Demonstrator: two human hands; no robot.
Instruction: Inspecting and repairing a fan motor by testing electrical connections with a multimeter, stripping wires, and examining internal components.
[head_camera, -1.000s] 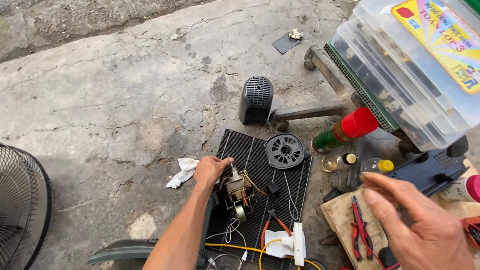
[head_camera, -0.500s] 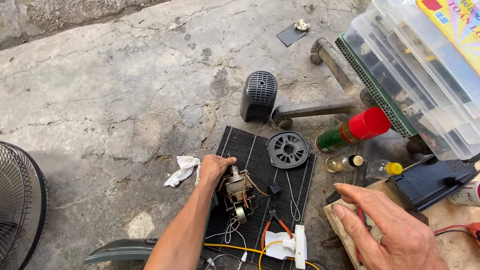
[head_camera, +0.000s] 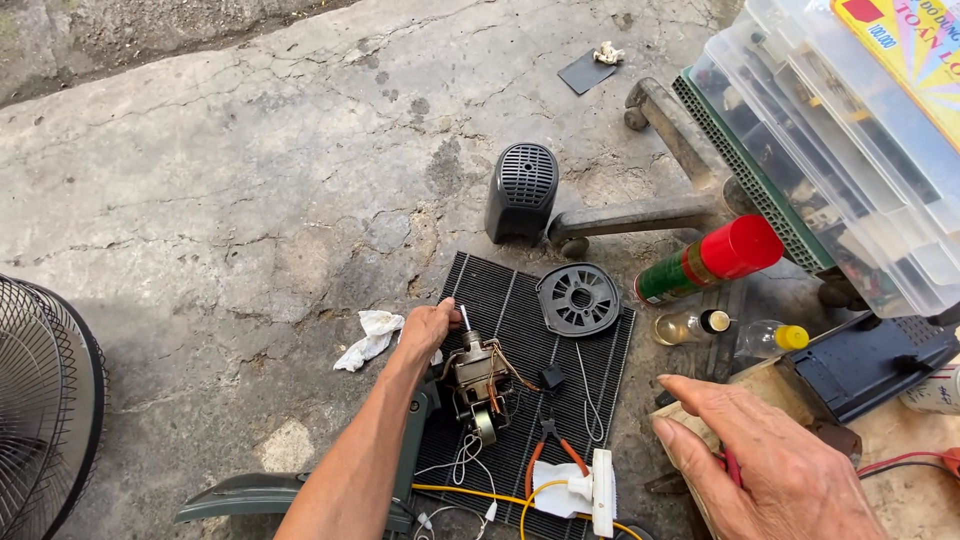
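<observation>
The left hand grips the small fan motor at its shaft end, on the ribbed black mat. The right hand hovers released, fingers spread, right of the mat, over red-handled pliers.

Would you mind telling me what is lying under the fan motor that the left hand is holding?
The fan motor sits on a black ribbed mat spread over the concrete ground. The left hand grips its top. Loose wires trail beneath; the mat directly under it is hidden.
</observation>
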